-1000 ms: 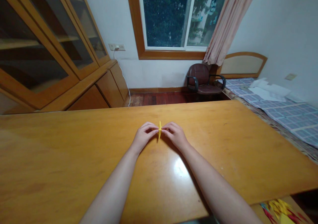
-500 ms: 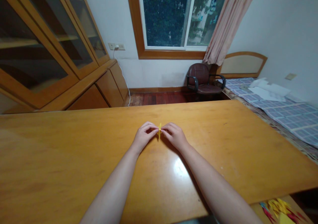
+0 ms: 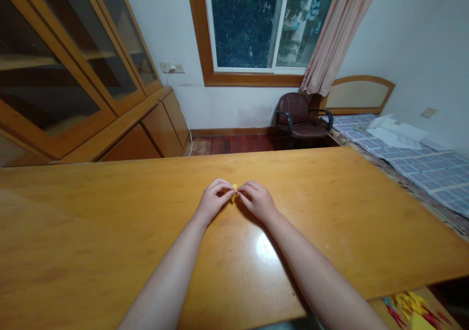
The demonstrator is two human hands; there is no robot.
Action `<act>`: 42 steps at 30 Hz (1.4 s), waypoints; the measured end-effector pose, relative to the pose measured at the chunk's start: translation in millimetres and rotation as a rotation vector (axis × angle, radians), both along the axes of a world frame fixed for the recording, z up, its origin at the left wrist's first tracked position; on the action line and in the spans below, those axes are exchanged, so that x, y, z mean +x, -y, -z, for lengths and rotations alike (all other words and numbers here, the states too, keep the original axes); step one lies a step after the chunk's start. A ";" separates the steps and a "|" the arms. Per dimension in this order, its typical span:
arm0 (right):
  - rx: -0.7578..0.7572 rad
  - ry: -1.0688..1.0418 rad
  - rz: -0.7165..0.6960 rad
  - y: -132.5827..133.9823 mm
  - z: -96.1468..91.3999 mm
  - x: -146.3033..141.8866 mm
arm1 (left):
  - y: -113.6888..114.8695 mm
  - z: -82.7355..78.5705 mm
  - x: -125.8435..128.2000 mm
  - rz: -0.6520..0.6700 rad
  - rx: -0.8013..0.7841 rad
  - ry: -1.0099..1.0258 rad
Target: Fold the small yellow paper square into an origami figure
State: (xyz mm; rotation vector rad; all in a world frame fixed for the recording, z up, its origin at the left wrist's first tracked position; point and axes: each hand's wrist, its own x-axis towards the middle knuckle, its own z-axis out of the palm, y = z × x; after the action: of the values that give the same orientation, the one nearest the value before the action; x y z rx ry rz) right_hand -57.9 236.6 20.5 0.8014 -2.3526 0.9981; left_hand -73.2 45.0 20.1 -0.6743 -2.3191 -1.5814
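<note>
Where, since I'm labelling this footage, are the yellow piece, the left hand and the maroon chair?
Yellow piece (image 3: 235, 187), head view: its visible upper part.
Left hand (image 3: 212, 198), head view: the middle of the hand.
Maroon chair (image 3: 293, 108), head view: its backrest.

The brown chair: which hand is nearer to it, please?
Right. The right hand is on the near side of the brown chair, slightly to its left; the left hand is farther left.

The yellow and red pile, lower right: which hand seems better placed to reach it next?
Likely the right hand: the pile lies on that side. The left hand would have to cross. Both hands pinch a yellow piece.
</note>
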 end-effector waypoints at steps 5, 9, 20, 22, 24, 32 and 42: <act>0.019 -0.005 0.012 0.7 1.3 -0.3 | -0.8 0.0 0.4 -0.005 -0.027 -0.035; 0.024 -0.008 0.029 -0.5 0.8 -1.1 | -2.1 -1.0 1.1 -0.011 -0.045 -0.069; 0.056 -0.011 0.059 -1.7 -0.6 -1.1 | 0.2 -3.1 1.5 -0.135 -0.271 -0.228; 0.066 -0.004 0.067 -1.6 -0.7 -1.1 | 0.3 -2.9 1.6 -0.128 -0.291 -0.246; 0.070 0.010 0.068 -1.7 -0.9 -1.0 | 0.4 -2.2 1.5 -0.131 -0.302 -0.267; 0.019 -0.021 0.046 -2.8 -1.9 -2.4 | 1.1 0.2 -1.5 -0.120 -0.275 -0.230; -0.055 0.009 0.004 -2.5 -1.6 -3.4 | 1.0 -0.7 -0.9 -0.104 -0.226 -0.181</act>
State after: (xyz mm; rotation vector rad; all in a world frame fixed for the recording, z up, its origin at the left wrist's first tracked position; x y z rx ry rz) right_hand -61.3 239.1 22.0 0.7732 -2.3222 1.0620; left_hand -74.0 43.9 20.8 -0.7017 -2.3740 -1.1741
